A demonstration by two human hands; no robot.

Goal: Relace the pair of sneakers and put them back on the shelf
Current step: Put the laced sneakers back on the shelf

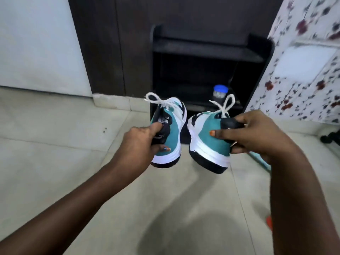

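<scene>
Presently both your forearms reach forward over the tiled floor (55, 144) toward the black shelf (207, 50). Your left hand (141, 142) grips the left sneaker (173, 129) at its heel, fingers curled round it; your right hand (257, 133) grips the right sneaker (209, 142) likewise. Both sneakers hang laced, bows tied, just before the shelf.

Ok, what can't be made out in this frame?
Head view only:
- Jar label: blurred, too small to read.
- Lower shelf contents: dark, partly hidden behind the left sneaker and right sneaker.
- Lacing along the tongues: sneakers face away.
- Orange object: hidden behind the right forearm.
</scene>
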